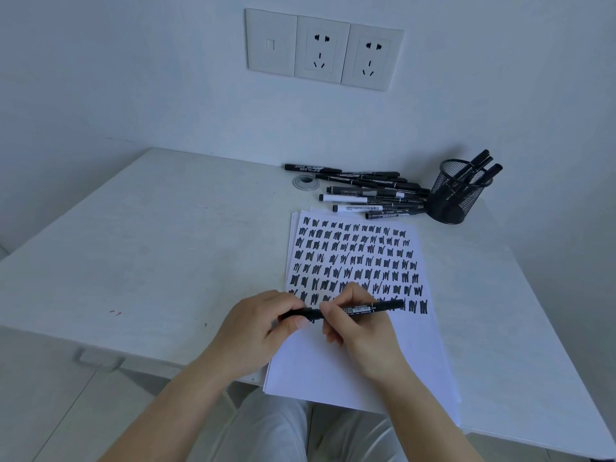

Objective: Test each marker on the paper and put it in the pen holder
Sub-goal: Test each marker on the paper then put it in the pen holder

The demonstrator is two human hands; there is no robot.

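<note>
A black marker (363,308) lies level across both hands, just above the paper (333,371). My left hand (260,328) pinches its left end, where the cap is. My right hand (353,325) grips the barrel near the middle. The stack of white paper carries several rows of black test scribbles over its upper half. A pile of several black and white markers (370,191) lies at the back of the table. To the right of the pile stands the black mesh pen holder (455,195) with three markers leaning in it.
The white table (150,248) meets the wall at the back, and its front edge runs under my wrists. A round grey cable grommet (306,182) sits left of the marker pile. Wall sockets (323,50) hang above. Small red marks (115,312) dot the table's left.
</note>
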